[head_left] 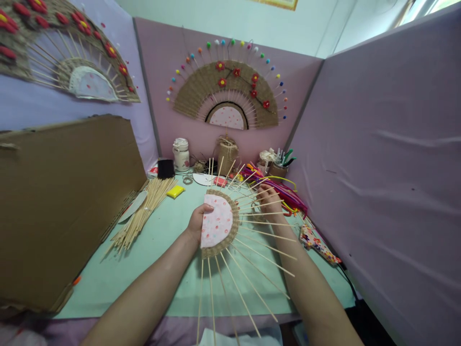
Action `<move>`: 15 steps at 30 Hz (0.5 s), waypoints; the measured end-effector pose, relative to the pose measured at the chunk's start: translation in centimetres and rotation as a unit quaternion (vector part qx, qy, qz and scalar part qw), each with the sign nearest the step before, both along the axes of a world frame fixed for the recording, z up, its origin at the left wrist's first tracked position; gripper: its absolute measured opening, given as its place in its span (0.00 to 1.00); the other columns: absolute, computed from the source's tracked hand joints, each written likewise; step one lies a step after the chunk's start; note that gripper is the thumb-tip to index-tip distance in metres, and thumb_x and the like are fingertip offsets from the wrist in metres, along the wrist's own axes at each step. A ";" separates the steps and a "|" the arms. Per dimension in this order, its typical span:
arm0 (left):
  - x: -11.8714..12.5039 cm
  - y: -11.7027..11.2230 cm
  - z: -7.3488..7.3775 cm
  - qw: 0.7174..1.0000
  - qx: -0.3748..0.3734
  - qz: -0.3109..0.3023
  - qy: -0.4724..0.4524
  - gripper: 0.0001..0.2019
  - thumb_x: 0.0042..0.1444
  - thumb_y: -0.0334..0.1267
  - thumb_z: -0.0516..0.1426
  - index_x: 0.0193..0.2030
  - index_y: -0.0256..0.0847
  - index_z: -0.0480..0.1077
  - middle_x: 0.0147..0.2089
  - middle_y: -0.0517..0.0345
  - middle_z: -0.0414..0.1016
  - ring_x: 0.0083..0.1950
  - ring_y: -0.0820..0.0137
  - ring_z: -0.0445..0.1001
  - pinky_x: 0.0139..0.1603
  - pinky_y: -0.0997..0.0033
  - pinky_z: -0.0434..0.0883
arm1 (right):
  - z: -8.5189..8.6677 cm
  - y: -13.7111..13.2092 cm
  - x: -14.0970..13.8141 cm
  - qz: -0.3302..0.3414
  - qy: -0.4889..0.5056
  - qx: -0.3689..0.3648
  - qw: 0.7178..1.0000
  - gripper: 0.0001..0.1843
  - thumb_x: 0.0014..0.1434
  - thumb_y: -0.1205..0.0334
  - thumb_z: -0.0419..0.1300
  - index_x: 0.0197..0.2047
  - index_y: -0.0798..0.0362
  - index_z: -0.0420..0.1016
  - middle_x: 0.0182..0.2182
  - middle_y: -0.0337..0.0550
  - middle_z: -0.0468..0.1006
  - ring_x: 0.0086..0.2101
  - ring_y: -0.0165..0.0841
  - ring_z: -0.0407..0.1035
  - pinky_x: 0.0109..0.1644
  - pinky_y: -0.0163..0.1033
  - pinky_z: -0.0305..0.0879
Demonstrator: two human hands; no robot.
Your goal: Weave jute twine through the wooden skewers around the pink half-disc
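Observation:
My left hand [199, 221] grips the straight edge of a half-round fan frame [218, 223], its thumb on the front. The frame has a pink flowered cloth centre, a woven twine band [235, 226] round its curve, and thin wooden sticks [252, 269] fanning out to the top, right and bottom. My right hand [269, 199] is behind the upper right sticks with fingers curled together. What its fingers pinch is partly hidden by the sticks. Some loose twine [256, 210] shows just below that hand.
A bundle of sticks [139, 218] and a yellow packet [175, 191] lie left. A cardboard sheet [68, 206] stands beyond them. Behind are a white jar [181, 154] and a twine roll [227, 156]. Coloured pipe cleaners [288, 194] and a flowered glue gun [317, 242] lie right.

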State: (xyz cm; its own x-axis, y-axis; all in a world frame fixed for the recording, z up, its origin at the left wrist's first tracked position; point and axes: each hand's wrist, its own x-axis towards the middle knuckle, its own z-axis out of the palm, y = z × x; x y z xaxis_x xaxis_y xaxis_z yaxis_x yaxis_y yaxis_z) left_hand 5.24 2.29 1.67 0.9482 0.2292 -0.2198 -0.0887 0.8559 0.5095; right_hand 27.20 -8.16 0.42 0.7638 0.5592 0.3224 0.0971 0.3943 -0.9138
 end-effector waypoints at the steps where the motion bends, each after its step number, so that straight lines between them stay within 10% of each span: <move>1: 0.0 0.1 0.0 1.000 -0.003 0.001 0.002 0.19 0.42 0.33 0.51 0.42 0.27 0.71 0.36 0.40 0.79 0.37 0.55 0.77 0.41 0.57 0.70 | 0.4 -0.3 0.0 0.008 0.016 0.008 1.000 0.16 0.46 0.55 0.62 0.37 0.50 0.64 0.22 0.32 0.63 0.21 0.25 0.57 0.24 0.33 0.54; 9: 0.3 0.2 -0.2 1.000 -0.008 0.008 0.016 0.20 0.42 0.32 0.51 0.43 0.26 0.70 0.36 0.40 0.78 0.36 0.55 0.77 0.42 0.55 0.70 | 2.4 -2.2 0.0 0.083 0.055 0.079 0.992 0.20 0.43 0.60 0.67 0.40 0.48 0.66 0.28 0.34 0.70 0.26 0.26 0.64 0.29 0.32 0.61; 15: 0.4 -0.2 -0.2 0.999 -0.020 -0.002 0.033 0.23 0.42 0.32 0.51 0.47 0.26 0.68 0.36 0.40 0.78 0.37 0.55 0.77 0.42 0.56 0.69 | 1.3 -1.9 1.5 -0.121 -0.119 0.078 0.982 0.16 0.46 0.60 0.65 0.39 0.51 0.70 0.32 0.38 0.73 0.32 0.29 0.67 0.39 0.37 0.64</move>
